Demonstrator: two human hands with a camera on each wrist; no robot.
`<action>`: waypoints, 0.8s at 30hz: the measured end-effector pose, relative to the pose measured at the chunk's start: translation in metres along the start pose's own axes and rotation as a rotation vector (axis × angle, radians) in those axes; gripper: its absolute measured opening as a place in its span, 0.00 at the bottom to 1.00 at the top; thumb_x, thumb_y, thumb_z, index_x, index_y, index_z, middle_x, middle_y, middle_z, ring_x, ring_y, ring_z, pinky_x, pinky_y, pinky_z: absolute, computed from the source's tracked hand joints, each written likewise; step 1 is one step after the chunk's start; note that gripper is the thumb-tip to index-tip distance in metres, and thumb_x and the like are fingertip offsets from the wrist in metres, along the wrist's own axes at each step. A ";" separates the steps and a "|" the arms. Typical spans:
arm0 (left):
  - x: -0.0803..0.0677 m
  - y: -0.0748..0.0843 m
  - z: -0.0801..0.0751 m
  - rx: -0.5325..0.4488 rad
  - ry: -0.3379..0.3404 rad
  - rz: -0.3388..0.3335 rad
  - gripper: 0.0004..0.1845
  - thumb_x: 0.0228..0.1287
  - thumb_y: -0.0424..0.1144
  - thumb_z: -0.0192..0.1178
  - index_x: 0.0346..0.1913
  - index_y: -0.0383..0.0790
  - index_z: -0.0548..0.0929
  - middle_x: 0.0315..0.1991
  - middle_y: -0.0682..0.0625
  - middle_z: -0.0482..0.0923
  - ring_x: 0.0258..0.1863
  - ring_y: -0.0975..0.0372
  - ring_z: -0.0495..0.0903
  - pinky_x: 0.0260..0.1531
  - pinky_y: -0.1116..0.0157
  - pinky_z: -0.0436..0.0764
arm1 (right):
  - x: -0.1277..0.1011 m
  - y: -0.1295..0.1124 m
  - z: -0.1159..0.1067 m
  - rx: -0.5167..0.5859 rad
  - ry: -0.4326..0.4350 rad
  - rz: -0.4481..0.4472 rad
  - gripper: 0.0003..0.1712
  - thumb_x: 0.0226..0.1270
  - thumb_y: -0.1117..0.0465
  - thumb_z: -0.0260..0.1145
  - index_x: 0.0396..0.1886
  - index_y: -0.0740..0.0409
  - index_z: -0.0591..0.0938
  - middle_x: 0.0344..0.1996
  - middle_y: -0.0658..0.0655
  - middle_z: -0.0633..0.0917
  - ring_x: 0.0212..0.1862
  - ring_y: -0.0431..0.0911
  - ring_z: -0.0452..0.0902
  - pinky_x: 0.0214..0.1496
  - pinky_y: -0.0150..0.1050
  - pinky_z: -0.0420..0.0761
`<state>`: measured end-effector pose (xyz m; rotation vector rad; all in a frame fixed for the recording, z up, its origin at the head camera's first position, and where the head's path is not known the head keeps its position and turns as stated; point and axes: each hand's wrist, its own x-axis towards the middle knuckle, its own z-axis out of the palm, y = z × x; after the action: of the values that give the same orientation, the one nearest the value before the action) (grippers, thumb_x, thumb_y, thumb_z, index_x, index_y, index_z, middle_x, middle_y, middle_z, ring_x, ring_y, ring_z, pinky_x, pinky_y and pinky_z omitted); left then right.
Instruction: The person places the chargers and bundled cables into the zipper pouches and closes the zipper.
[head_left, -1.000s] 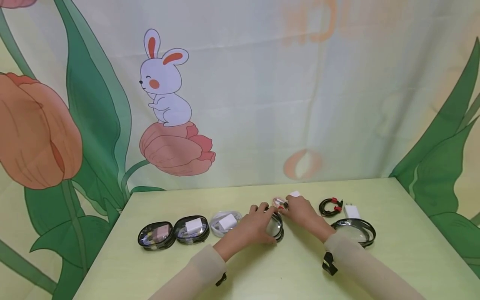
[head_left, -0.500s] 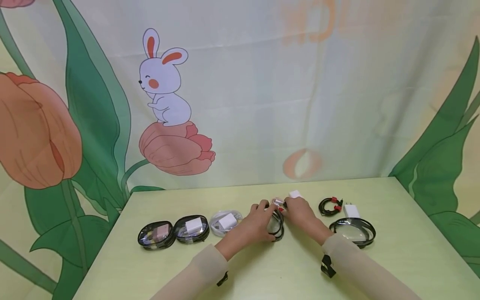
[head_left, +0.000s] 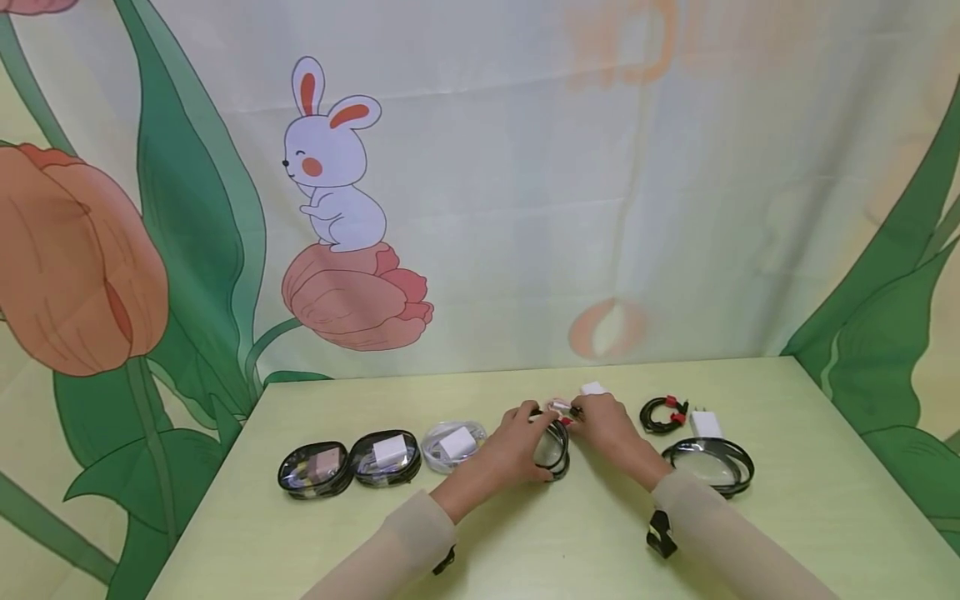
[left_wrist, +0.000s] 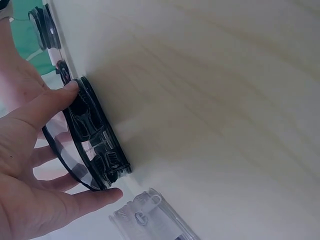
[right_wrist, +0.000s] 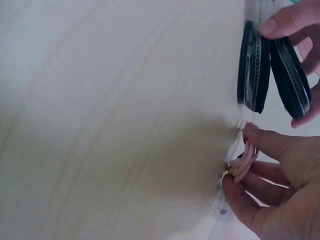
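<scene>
My left hand [head_left: 504, 452] grips a small clear zip case with black edges [head_left: 558, 462], its thumb and fingers spread over the rim. The left wrist view shows the lid of this case [left_wrist: 82, 170] raised away from its base. Just to the right, the fingers of my right hand [head_left: 611, 429] pinch a coiled pale pink cable [right_wrist: 244, 165] with a bit of red on it. Behind that hand sits a white charger plug [head_left: 592, 388], partly hidden by it.
Left of my hands stand two black-edged cases, one with a pinkish plug [head_left: 313, 471] and one with a white plug [head_left: 385, 457], and a clear-edged case [head_left: 452, 444]. To the right lie a black cable [head_left: 662, 415] with red ties, a white plug [head_left: 705, 422] and another black-edged case [head_left: 738, 475].
Both hands stay almost in place, with only slight finger movement at the pink cable. The case remains in my left hand.
</scene>
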<state>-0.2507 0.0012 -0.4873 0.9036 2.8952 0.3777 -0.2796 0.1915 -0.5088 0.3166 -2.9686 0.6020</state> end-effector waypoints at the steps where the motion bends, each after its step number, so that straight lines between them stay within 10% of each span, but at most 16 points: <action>1: 0.000 0.000 0.000 0.004 -0.001 -0.003 0.51 0.51 0.49 0.80 0.77 0.49 0.65 0.72 0.40 0.61 0.71 0.44 0.65 0.60 0.53 0.78 | -0.001 0.001 -0.001 0.006 -0.003 0.005 0.14 0.62 0.58 0.76 0.25 0.57 0.80 0.18 0.50 0.73 0.23 0.45 0.66 0.26 0.39 0.68; 13: -0.002 0.002 -0.001 -0.011 -0.014 -0.016 0.51 0.53 0.50 0.79 0.79 0.52 0.63 0.74 0.41 0.58 0.73 0.45 0.62 0.60 0.55 0.79 | -0.004 0.012 -0.021 0.087 -0.015 -0.059 0.07 0.61 0.58 0.77 0.34 0.57 0.89 0.16 0.49 0.77 0.23 0.41 0.64 0.26 0.34 0.63; 24: -0.002 0.002 -0.001 -0.027 -0.023 -0.008 0.50 0.53 0.50 0.79 0.78 0.49 0.65 0.75 0.40 0.57 0.74 0.47 0.60 0.63 0.54 0.76 | -0.003 0.022 -0.033 0.218 -0.060 0.065 0.23 0.56 0.55 0.80 0.50 0.61 0.89 0.40 0.58 0.91 0.38 0.48 0.87 0.38 0.41 0.83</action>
<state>-0.2479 0.0013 -0.4856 0.8863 2.8649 0.4019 -0.2798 0.2244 -0.4870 0.2595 -2.9836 0.9428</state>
